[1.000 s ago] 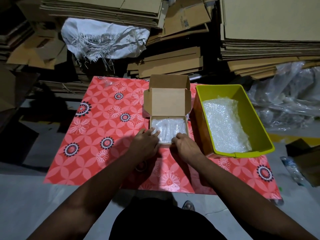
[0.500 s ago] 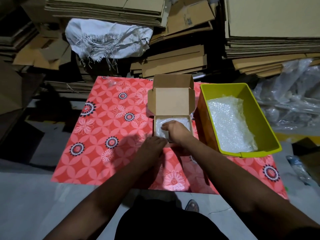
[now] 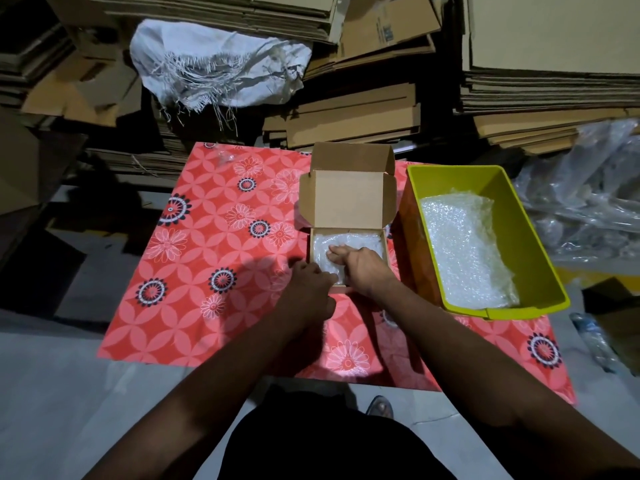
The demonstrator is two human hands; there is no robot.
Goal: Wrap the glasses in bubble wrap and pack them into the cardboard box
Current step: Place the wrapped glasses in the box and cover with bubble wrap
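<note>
The right hand [image 3: 360, 268] presses flat, fingers straight, on the bubble-wrapped glasses [image 3: 360, 241] inside the open cardboard box [image 3: 349, 202]. The left hand [image 3: 311, 280] rests at the box's near-left corner, fingers hidden. A green bin [image 3: 530, 237] stands right.

Matt brown cardboard box [image 3: 349, 202], glossy lime plastic bin [image 3: 530, 244] (crinkly clear bubble wrap [image 3: 464, 251] inside), patterned red mat [image 3: 207, 271]

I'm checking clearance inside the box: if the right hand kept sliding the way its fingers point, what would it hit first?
The right hand points left across the bubble-wrapped bundle, so it would probably meet the cardboard box's left inner wall first.
</note>
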